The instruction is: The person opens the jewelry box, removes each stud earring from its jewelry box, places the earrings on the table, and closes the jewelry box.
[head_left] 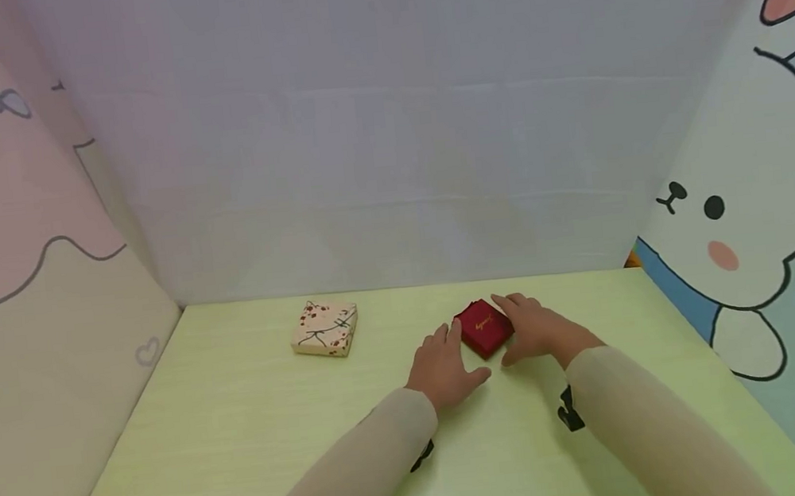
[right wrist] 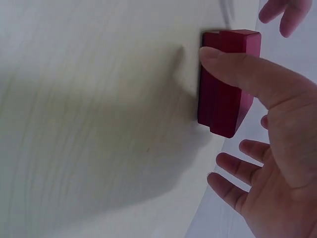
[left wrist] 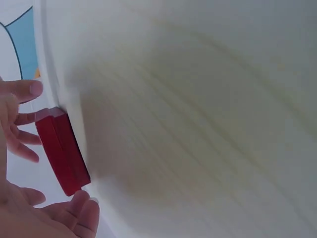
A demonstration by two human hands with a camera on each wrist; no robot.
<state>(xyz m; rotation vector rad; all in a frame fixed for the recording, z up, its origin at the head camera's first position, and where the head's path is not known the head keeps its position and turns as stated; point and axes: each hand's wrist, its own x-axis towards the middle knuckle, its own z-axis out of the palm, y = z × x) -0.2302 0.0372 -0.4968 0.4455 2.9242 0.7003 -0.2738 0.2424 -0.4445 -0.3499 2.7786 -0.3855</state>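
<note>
A small dark red box [head_left: 484, 329] with gold lettering on its lid lies on the table, turned cornerwise. My left hand [head_left: 445, 367] is at its near left side, fingers spread and fingertips close to the box's left edge. On the right side my right hand [head_left: 536, 326] reaches around, with fingertips near the right edge and the thumb apart. In the left wrist view the red box [left wrist: 62, 148] shows from its side, between fingers of both hands. The right wrist view has the right thumb [right wrist: 237, 69] stretched across in front of the red box [right wrist: 228, 99].
A flat cream box [head_left: 326, 331] with dark branches and red blossoms lies further left, near the back of the pale green table [head_left: 257, 429]. Behind stands a whitish wall sheet [head_left: 389, 161]. Cartoon-printed panels [head_left: 742, 247] border both sides.
</note>
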